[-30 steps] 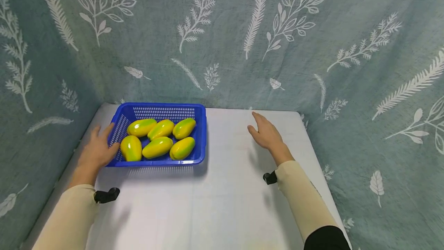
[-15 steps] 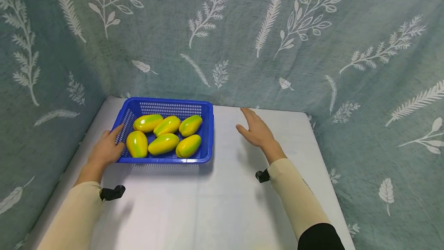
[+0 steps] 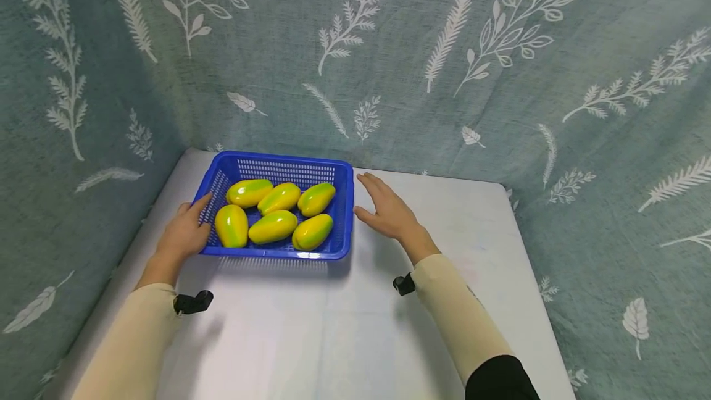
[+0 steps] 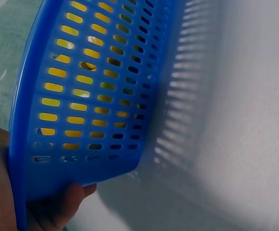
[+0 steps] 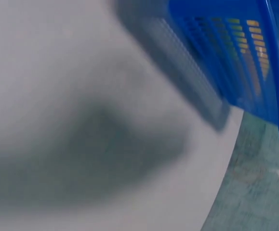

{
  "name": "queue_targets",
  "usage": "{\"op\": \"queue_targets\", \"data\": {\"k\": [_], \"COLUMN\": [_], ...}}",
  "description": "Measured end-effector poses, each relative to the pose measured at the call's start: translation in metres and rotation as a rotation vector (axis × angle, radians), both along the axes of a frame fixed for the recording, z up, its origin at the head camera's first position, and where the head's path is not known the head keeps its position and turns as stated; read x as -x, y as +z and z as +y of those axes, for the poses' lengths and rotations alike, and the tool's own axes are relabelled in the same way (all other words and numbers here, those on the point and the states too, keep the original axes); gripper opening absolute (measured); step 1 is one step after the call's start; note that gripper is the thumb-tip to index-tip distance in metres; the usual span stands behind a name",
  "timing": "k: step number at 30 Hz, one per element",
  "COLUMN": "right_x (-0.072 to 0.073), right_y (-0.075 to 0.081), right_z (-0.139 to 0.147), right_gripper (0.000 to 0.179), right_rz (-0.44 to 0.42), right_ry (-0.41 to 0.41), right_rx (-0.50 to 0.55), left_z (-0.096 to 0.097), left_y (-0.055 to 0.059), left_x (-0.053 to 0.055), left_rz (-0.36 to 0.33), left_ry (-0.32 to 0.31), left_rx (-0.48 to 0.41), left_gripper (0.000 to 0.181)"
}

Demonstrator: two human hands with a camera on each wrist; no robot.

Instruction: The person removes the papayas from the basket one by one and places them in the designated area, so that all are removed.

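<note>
A blue plastic basket (image 3: pixel 278 254) with slotted walls stands on the white table. In it lie several glossy yellow-green mangoes (image 3: pixel 273 227). My left hand (image 3: pixel 184 233) grips the basket's left rim. In the left wrist view, its fingers (image 4: pixel 73 201) curl below the rim, and yellow fruit shows through the slots of the basket (image 4: pixel 40 180). My right hand (image 3: pixel 389 207) is at the basket's right rim, fingers extended and holding nothing. The right wrist view shows the basket's right end (image 5: pixel 255 113) at upper right, while the right hand itself is out of that view.
The white table (image 3: pixel 289 332) reaches forward and right of the basket. A green leaf-patterned curtain (image 3: pixel 289 48) closes off the back and both sides, close behind the basket. Each wrist carries a small black camera (image 3: pixel 192 302).
My right hand has moved left to the basket's right rim. My left hand has taken hold of the left rim. The head view has shifted, so the whole scene sits further right.
</note>
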State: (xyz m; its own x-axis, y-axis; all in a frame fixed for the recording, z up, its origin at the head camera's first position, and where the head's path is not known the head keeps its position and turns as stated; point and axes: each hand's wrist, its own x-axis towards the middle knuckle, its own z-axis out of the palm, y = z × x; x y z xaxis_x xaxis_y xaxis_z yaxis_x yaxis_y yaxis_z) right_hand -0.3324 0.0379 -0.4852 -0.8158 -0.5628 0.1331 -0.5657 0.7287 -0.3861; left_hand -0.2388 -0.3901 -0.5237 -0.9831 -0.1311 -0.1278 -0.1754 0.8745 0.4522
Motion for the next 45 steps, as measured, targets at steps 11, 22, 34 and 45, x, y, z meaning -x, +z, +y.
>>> {"op": "queue_targets", "data": {"k": [11, 22, 34, 45], "right_x": [-0.009, -0.016, -0.016, -0.015], "right_y": [-0.005, -0.017, -0.029, -0.036], "right_z": [-0.040, -0.070, -0.093, -0.105], "right_gripper": [0.074, 0.077, 0.075, 0.075], "right_rz": [-0.032, -0.032, -0.047, -0.002], "right_ry": [0.122, 0.257, 0.295, 0.306], "right_rx": [-0.006, -0.152, -0.336, -0.477], "left_z": [0.001, 0.001, 0.002, 0.004], "left_y": [-0.004, -0.004, -0.005, -0.004], "left_x": [0.001, 0.000, 0.000, 0.001], "left_rz": [-0.008, -0.017, -0.015, -0.001], "left_ry": [0.047, 0.073, 0.087, 0.094], "left_rx": [-0.001, -0.004, -0.013, 0.000], "left_gripper": [0.068, 0.068, 0.070, 0.070]}}
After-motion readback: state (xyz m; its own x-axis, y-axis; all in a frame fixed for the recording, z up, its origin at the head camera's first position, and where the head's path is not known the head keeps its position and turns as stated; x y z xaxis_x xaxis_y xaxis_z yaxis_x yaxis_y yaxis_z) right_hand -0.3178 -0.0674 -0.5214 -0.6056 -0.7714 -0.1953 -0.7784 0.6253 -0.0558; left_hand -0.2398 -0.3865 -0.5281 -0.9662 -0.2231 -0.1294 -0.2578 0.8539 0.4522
